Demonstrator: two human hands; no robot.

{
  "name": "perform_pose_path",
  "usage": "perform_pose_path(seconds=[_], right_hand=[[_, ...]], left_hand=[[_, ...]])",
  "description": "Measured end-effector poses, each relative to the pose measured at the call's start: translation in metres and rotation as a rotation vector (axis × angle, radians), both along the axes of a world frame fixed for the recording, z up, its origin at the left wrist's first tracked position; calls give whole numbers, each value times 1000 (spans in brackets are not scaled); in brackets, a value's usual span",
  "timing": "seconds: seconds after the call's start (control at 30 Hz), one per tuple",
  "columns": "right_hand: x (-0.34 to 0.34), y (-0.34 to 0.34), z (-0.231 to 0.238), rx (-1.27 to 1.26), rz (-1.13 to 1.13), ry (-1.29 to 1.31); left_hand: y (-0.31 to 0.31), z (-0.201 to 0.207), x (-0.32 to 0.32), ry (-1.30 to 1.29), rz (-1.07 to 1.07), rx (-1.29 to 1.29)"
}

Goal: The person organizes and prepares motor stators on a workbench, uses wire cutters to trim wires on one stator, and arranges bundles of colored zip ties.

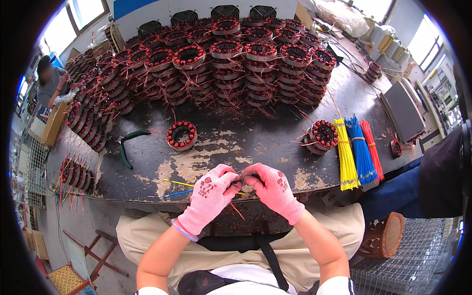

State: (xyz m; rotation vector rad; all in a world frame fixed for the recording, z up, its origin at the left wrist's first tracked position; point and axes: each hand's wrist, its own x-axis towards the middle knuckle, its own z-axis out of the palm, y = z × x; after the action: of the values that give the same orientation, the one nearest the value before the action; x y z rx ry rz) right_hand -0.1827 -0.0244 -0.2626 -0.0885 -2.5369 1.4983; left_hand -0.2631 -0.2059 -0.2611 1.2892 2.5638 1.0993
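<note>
Both of my hands wear pink gloves and meet at the table's front edge. My left hand (212,192) is closed, its thumb and fingers pinched together. Opposite it, my right hand (273,187) also pinches, fingertips almost touching the left's. What lies between the fingertips is dark and too small to make out. A yellow wire (177,183) and a blue wire (178,193) stick out to the left from beneath my left hand. Below the hands a short red wire (237,210) hangs past the edge. Beyond them, a single wound motor stator (182,135) with red coils lies on the table.
Tall stacks of stators (226,64) fill the table's back. Green-handled pliers (129,147) lie at left, near a wired stator group (76,175). At right are a short stator stack (322,136) and yellow (346,157), blue (360,152) and red wire bundles (372,150). A person (49,81) is at far left.
</note>
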Motion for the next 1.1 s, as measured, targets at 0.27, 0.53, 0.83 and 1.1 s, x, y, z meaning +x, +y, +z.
perform_pose_path(seconds=[0.27,0.53,0.83,1.1], right_hand=[[-4,4,-13,-119,-88,-87],[5,6,-15,810,87,305],[-12,23,-7,-407,232,-516],[-3,18,4,566,236,288]], left_hand=[[0,-14,-3,44,-26,66],[0,-13,-5,-9,-21,67],[0,-12,-5,0,-33,74],[2,-18,-4,19,-14,109]])
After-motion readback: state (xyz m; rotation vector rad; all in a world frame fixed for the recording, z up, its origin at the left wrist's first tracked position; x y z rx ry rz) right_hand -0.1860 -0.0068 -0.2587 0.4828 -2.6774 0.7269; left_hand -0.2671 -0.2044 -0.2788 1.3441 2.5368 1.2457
